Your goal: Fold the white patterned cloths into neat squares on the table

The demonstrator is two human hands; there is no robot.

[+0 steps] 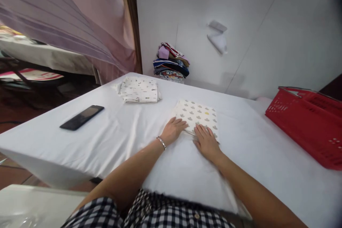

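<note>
A folded white cloth (199, 112) with grey cloud-like prints and one yellow spot lies flat before me on the white-covered table (117, 149). At its near left corner rests my left hand (173, 130), fingers stretched out and a bracelet on the wrist. My right hand (207, 141) lies palm down over the cloth's near edge, its fingers extended on the fabric. Neither hand grips anything. Farther back and to the left sits another folded white cloth (140, 89) with small scattered prints, apart from both hands.
A dark phone (82, 117) lies on the left of the table. At the right stands a red plastic basket (304, 121). Behind the far edge is a stack of folded clothes (171, 62) against the wall. A pink curtain (107, 17) hangs at the left.
</note>
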